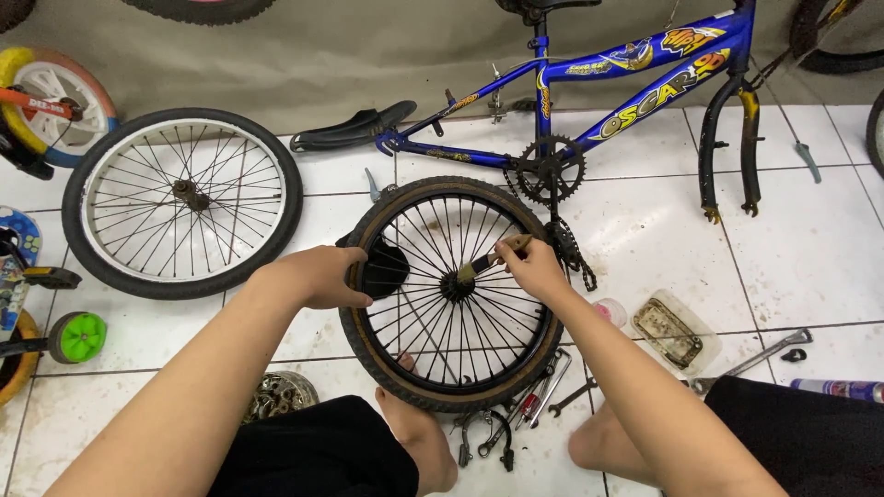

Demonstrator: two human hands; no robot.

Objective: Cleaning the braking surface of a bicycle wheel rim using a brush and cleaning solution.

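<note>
Wheel (451,368) at 6 o'clock | my left hand (318,276) grips its tyre | my right hand (532,267) pinches brush (493,259) at hub (456,285)

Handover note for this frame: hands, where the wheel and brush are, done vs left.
Left hand: grips the tyre edge of the black-rimmed wheel, steadying it on the tiled floor.
Right hand: holds a small brush, bristles at the wheel's hub.
Nearby: second wheel lying left, blue bike frame behind, wrenches and a clear tub right.
Done: both wheels off the frame. Left: hub brushing appears underway; how far along, cannot tell.
</note>
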